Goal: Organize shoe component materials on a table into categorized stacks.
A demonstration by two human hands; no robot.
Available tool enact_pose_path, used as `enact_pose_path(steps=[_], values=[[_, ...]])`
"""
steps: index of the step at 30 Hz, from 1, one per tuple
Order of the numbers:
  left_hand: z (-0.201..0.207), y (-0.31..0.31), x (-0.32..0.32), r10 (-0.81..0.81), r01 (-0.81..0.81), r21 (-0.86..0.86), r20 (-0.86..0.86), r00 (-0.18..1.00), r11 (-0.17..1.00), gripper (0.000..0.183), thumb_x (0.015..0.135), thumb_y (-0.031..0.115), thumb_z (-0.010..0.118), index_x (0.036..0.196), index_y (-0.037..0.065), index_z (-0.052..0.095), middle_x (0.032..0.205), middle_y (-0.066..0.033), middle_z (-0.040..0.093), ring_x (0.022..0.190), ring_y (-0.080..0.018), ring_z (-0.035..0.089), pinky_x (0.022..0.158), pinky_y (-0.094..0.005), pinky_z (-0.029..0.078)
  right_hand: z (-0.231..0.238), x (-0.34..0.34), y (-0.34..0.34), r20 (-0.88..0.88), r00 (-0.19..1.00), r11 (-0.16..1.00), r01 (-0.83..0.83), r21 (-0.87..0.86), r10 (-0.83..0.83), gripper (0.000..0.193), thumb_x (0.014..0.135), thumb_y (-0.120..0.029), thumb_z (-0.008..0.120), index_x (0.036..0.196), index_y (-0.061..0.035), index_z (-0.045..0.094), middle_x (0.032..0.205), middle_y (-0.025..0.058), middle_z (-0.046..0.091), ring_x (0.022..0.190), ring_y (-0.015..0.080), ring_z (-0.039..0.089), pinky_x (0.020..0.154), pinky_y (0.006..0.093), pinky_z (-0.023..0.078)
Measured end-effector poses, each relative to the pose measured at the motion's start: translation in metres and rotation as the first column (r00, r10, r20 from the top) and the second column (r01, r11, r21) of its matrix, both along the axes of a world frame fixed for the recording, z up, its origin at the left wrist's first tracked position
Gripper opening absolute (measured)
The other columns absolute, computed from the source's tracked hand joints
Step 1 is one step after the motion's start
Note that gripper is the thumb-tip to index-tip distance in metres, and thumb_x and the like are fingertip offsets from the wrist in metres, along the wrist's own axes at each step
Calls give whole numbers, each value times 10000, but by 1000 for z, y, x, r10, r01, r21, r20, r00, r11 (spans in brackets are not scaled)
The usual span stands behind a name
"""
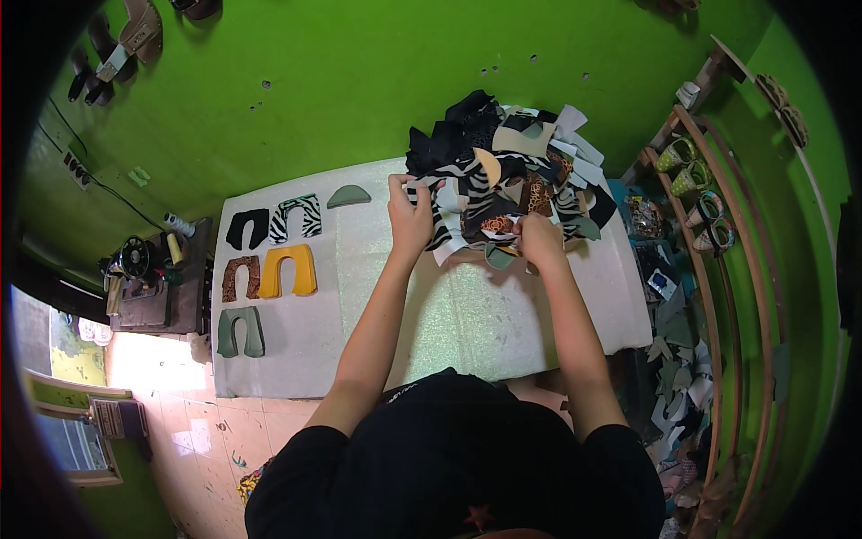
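A heap of cut fabric and leather-like scraps (512, 144) lies at the back right of the table, in black, white, tan, grey-green, zebra and leopard prints. My left hand (413, 216) is at the heap's left edge, thumb and fingers closed on a zebra-print scrap (437, 232). At the front of the heap my right hand (541, 241) is closed among the pieces, and what its fingers hold is hidden. Between the hands lies a leopard-print scrap (497, 225). A pale yellow half-moon piece (488, 167) rests on top. Nearby, a grey-green half-moon piece (349, 196) lies alone.
Arch-shaped pieces lie sorted at the left: black (247, 230), zebra (296, 217), leopard (241, 277), yellow (290, 271) and grey-green (241, 332). The white table (359, 278) meets a green wall. A sewing machine (136, 269) stands left; a shoe rack (709, 296) and floor scraps (678, 377) are right.
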State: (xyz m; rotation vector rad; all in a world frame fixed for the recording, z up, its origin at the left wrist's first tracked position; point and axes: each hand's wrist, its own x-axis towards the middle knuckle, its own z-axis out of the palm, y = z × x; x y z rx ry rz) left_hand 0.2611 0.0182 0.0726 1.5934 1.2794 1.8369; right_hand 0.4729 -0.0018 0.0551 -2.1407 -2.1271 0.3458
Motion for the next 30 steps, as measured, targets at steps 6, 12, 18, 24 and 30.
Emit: enact_pose_path(steps=[6,12,18,24,30], values=[[-7,-10,-31,-305,384,-296,279,911,875,114,934,117,292,1014,41,263,792,-131,622,665,-149,559,650,-259,442,20,-4,-4,-70,991,953,-93,289,118,114,748,-185,618,804,-95,659,835,27,611,942,234,492,824,429,309],[-11,-9,-42,-368,470,-306,338,866,828,163,939,125,317,1082,51,300,833,-133,612,746,-144,576,678,-245,460,59,4,1,-239,926,911,-196,363,294,130,778,-186,591,836,-72,614,842,68,616,875,260,527,860,421,272],[-3,-11,-46,-430,532,-342,332,840,775,245,917,133,415,1135,21,434,882,-141,616,773,-170,604,654,-258,490,84,-5,5,-706,550,881,-131,455,446,170,828,-108,560,948,11,573,795,33,576,740,89,533,649,250,434],[18,-23,-57,-542,719,-379,478,691,583,304,929,131,326,1167,13,473,936,-111,617,771,-167,609,685,-263,499,114,-21,-10,-888,282,913,-297,280,364,159,829,-35,539,966,-3,612,752,5,575,582,51,496,526,190,405],[26,-37,-60,-578,833,-325,606,547,447,377,924,211,307,1202,6,458,1043,-111,582,924,-180,571,816,-283,454,122,-58,-33,-859,391,878,-460,131,332,171,798,-40,568,966,-8,581,779,-7,570,644,48,498,575,190,411]])
